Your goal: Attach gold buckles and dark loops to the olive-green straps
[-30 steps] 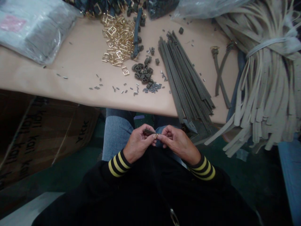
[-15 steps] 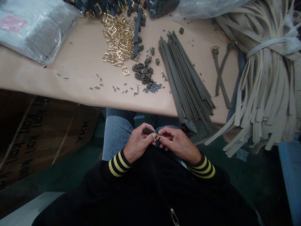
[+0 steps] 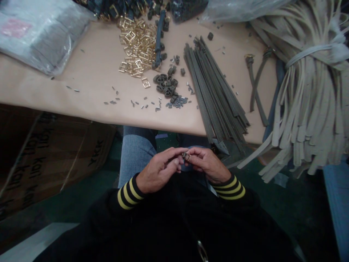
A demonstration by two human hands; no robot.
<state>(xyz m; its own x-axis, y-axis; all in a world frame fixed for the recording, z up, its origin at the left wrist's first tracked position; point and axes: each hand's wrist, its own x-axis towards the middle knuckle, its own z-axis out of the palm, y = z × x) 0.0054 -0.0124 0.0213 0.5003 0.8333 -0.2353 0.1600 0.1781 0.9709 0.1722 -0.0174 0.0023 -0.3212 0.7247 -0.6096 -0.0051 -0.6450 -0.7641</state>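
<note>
Grip at lap level, just below the near edge of the table (image 3: 81, 105): left hand (image 3: 159, 169) and right hand (image 3: 207, 163) fingertip to fingertip, both pinching 1 small buckle (image 3: 186, 156) between thumb and forefinger, remaining fingers curled. On the table, well apart from the 2 hands: heap of gold buckles (image 3: 135, 47), cluster of dark strap loops (image 3: 165, 84), scatter of small pins (image 3: 178, 102), sheaf of dark straps (image 3: 215, 91). At right, tied bundle of beige straps (image 3: 308, 94); at far left, plastic bag (image 3: 40, 36).
</note>
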